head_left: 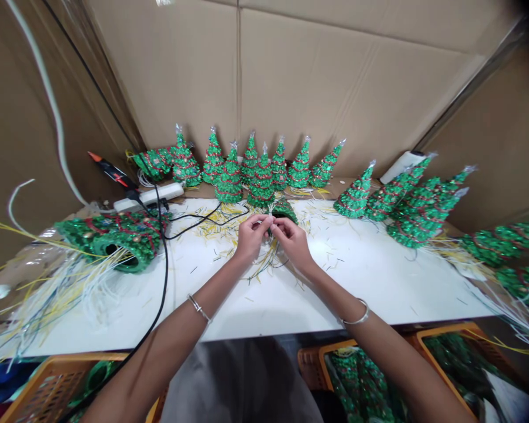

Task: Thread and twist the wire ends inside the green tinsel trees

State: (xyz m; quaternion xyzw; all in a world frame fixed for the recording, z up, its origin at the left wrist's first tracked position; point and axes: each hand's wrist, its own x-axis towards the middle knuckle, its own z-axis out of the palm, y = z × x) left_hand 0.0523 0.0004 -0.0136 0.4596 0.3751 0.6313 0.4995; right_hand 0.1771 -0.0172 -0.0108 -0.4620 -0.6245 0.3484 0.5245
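Over the middle of the white table, my left hand (251, 236) and my right hand (291, 239) meet fingertip to fingertip. Both are closed in a pinch on a small bunch of thin white wires (271, 207), whose ends fan out above the fingers. Just behind the hands lies a green tinsel Christmas tree (286, 210) on its side, partly hidden by them. Dark and yellow wires hang down below my fingers. Short yellow and white wire clippings (203, 226) are scattered around.
Several small Christmas trees (229, 179) stand along the back. Fallen trees with long loose wires (44, 288) lie at left. A black cable (165, 276) crosses the left side near a white power strip (150, 197) and a black-and-orange tool (112, 170). Orange baskets (321, 370) sit below the front edge.
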